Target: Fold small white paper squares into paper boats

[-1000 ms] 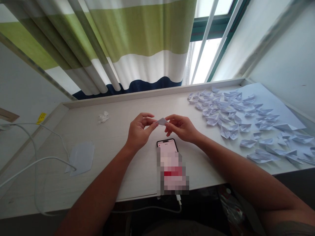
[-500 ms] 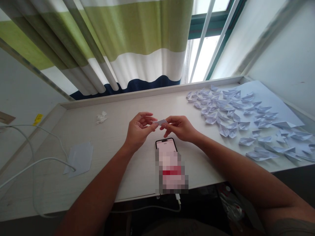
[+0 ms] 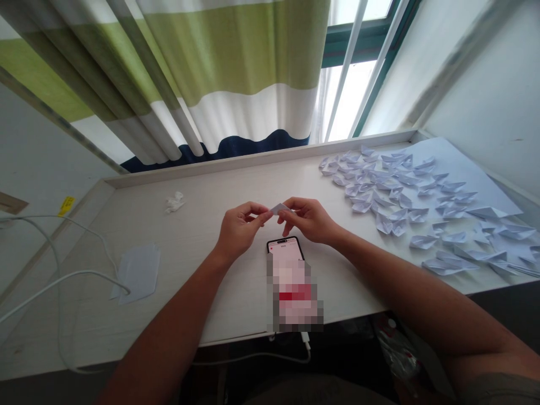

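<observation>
Both my hands meet above the middle of the white desk (image 3: 198, 247). Between them is a small folded piece of white paper (image 3: 279, 208). My left hand (image 3: 238, 229) pinches its left end with thumb and forefinger, the other fingers curled. My right hand (image 3: 309, 219) pinches its right end the same way. A phone (image 3: 291, 281) lies flat on the desk just below my hands, its screen lit.
Several small folded paper boats (image 3: 392, 191) are spread over the desk's right side, some on a large white sheet (image 3: 455, 163). A crumpled paper scrap (image 3: 175, 201) and a flat white sheet (image 3: 137, 273) lie left. White cables (image 3: 59, 281) loop at the left edge. A striped curtain (image 3: 219, 79) hangs behind.
My left fingers have closed from spread to a tighter pinch on the paper. The paper has tilted slightly between my hands. Nothing else has moved.
</observation>
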{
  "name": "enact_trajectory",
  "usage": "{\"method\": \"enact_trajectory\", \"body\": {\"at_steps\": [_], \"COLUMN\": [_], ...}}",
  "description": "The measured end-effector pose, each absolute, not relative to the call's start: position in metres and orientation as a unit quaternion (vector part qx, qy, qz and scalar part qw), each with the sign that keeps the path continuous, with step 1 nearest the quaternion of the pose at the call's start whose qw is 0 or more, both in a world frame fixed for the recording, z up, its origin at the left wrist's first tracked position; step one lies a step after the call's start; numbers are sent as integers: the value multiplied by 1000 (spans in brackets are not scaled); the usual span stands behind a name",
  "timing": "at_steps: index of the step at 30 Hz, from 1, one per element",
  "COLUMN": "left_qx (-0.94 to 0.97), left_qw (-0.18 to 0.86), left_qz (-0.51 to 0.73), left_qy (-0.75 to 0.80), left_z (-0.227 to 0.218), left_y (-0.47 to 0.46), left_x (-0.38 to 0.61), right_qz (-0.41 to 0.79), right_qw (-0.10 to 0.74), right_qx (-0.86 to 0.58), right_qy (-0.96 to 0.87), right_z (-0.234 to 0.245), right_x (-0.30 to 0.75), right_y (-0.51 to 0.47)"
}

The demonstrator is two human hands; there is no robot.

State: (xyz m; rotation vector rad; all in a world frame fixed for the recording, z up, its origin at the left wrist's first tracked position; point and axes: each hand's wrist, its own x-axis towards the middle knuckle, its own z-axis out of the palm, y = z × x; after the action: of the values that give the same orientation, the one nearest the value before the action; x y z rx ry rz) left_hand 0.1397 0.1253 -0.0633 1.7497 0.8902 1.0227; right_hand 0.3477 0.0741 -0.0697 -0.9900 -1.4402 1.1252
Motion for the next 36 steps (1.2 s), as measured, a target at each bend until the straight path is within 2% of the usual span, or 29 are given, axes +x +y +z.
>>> {"method": "enact_trajectory", "body": {"at_steps": [5,9,14,20,26,31,36], "left_qx": [726,696,596,567,598,665,583], "left_qw": [429,444,527,609,536,478,607], "left_qz": [405,443,480,414,495,480,439], "left_qy": [352,349,370,369,333,314,315], "left_z": [-60,-58,-59,-56,-59,-63,-56], "left_y": [124,119,117,117,111,114,119], "left_x": [140,144,149,149,152,145,144], "right_qz": [475,471,468,472,538,577,540], "right_qw": [483,484,507,518,521,515,526], "right_qx": [-417,-417,-405,-403,-374,-359,-365], "right_qy": [-606,-608,-601,-588,-546,-523,-545], "right_z": [-72,-71,-71,-70,-66,-66,-65], "right_x": [349,349,347,347,349,351,350], "right_y": [75,75,74,75,76,78,76]}}
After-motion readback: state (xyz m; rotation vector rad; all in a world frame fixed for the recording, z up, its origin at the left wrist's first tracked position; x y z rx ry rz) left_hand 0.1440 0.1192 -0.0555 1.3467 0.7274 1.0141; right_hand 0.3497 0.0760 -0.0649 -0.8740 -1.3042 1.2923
